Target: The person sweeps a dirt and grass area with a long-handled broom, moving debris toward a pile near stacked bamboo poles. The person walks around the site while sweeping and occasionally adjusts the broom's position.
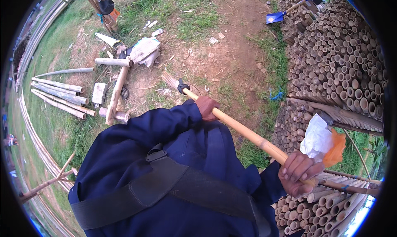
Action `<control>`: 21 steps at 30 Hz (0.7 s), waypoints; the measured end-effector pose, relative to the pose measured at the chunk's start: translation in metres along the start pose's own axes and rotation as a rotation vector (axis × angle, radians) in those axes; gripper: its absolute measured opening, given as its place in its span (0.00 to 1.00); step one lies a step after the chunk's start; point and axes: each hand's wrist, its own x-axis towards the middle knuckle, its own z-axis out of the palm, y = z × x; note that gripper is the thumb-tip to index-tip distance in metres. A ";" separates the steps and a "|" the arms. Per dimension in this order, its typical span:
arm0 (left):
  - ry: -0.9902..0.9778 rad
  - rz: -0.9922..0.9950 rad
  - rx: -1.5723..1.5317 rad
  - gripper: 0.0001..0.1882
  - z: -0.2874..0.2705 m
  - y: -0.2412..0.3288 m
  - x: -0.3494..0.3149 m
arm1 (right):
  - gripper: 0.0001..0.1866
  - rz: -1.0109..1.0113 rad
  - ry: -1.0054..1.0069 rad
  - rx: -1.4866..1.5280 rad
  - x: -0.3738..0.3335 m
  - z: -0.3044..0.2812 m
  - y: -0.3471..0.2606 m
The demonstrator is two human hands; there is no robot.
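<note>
Both hands grip a broom with a long bamboo handle (244, 131), which slants across the front of my body. My left hand (206, 108) is closed around the handle near its lower end, close to the dark binding (182, 87). Around the upper end, at the right, my right hand (300, 173) is wrapped. The pale bristles (170, 79) point away to the far left, over bare soil strewn with light scraps. Whether they touch the ground, I cannot tell.
Stacked bamboo poles (339, 55) line the right side, with a blue shovel (276, 17) at their far end. White and orange bags (317, 138) hang near my right hand. Left lie cut bamboo lengths (62, 94), a bamboo frame (118, 90), a handsaw (107, 39) and a pale sack (144, 51).
</note>
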 end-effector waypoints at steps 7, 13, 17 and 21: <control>0.014 0.149 0.056 0.13 0.024 -0.073 0.201 | 0.25 -0.038 0.181 -0.296 0.062 -0.091 0.077; 0.138 0.232 0.030 0.12 0.034 -0.144 0.406 | 0.23 -0.003 0.190 -0.521 0.160 -0.185 0.181; 0.260 0.178 -0.025 0.14 0.061 -0.213 0.515 | 0.18 0.072 0.307 -0.598 0.221 -0.254 0.264; 0.031 -0.020 0.191 0.18 0.087 -0.305 0.535 | 0.17 0.230 0.383 -0.593 0.242 -0.296 0.339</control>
